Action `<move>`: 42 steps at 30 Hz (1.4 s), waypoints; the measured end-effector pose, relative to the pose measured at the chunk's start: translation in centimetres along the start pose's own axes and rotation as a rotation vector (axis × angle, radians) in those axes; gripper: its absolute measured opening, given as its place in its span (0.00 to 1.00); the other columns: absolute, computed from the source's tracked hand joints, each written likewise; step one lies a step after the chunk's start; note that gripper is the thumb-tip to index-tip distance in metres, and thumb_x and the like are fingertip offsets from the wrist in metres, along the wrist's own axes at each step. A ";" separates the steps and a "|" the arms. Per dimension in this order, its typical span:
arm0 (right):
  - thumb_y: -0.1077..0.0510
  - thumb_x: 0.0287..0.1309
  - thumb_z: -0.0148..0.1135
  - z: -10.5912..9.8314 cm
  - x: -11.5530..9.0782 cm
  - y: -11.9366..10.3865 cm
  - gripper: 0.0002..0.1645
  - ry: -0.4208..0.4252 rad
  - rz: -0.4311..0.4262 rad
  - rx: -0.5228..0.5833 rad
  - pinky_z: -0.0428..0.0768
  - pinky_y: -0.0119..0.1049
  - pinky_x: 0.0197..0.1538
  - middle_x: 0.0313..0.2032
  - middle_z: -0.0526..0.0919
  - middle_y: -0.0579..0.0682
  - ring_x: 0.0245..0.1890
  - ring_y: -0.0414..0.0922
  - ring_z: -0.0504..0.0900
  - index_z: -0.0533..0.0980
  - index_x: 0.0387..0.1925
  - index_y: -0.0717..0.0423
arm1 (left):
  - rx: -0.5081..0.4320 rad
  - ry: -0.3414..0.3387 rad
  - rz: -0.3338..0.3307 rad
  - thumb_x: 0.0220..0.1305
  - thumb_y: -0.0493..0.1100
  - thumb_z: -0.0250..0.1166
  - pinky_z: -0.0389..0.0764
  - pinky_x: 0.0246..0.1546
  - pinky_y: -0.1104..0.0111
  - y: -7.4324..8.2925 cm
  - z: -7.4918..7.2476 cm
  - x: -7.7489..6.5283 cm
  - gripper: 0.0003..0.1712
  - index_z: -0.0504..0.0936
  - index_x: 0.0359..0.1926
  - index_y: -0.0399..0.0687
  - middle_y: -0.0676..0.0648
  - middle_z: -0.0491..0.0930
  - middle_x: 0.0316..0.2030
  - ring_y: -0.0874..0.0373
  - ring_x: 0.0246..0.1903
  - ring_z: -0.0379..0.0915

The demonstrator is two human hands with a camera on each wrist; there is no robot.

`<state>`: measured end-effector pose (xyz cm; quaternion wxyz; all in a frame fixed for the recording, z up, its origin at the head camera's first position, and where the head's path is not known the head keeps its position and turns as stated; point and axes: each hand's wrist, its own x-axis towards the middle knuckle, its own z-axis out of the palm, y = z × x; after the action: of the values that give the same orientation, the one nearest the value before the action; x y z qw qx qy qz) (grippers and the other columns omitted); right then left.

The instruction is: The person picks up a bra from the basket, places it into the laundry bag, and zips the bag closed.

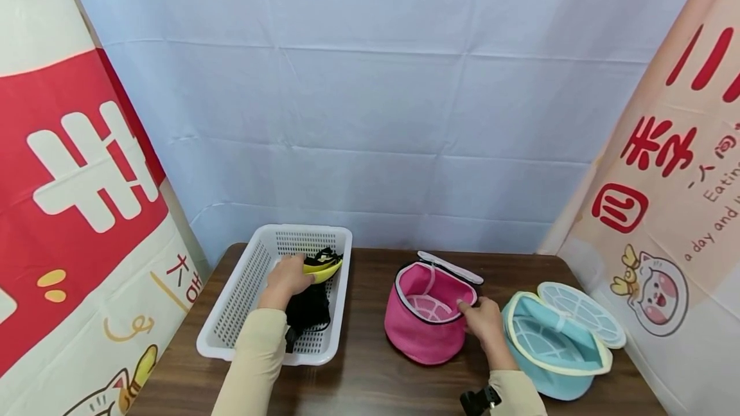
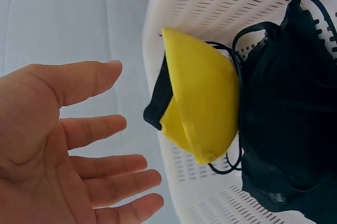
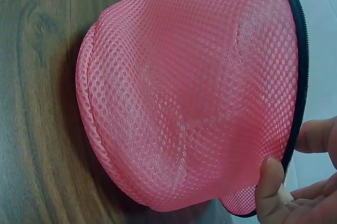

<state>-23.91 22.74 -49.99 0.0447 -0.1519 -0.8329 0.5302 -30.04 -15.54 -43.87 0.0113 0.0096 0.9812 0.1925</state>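
1. While a pale blue sheet point(image 1: 370, 95) fills the upper middle of the frame, I see a brown wooden table point(image 1: 370, 384) stretching along the bottom.
2. At lower left sits the white basket point(image 1: 243, 287), its sides perforated.
3. Over at lower right is the blue bag point(image 1: 549, 377), pale-edged, its lid tipped back.
4. Right of bottom centre, the pink bag point(image 1: 422, 339) stands upright, unzipped, its lid folded behind it.
5. Inside the basket, toward its right side, lies a black garment point(image 1: 309, 307) with thin straps.
6. At lower left, the left hand point(image 1: 289, 280) reaches over the basket, fingers spread and holding nothing.
7. Right of bottom centre, the right hand point(image 1: 484, 321) pinches the pink bag's dark-zipped rim between thumb and fingers.
8. Smallest is the black-edged yellow piece point(image 2: 200, 98), in the basket beside the garment; the left wrist view shows a gap between it and the fingertips.
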 end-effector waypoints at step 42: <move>0.66 0.47 0.57 0.9 -0.7 -0.3 0.15 0.249 -0.304 -0.315 0.70 0.43 0.28 0.20 0.76 0.48 0.22 0.48 0.73 0.78 0.39 0.69 | -0.004 0.037 -0.050 0.49 0.33 0.68 0.72 0.39 0.54 -2.3 4.0 3.5 0.31 0.72 0.57 0.37 0.35 0.69 0.46 0.44 0.40 0.68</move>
<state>-23.55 21.68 -50.06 0.2022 -0.0941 -0.9067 0.3580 -33.51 -16.02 -48.54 -0.0023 -0.0183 0.9808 0.1943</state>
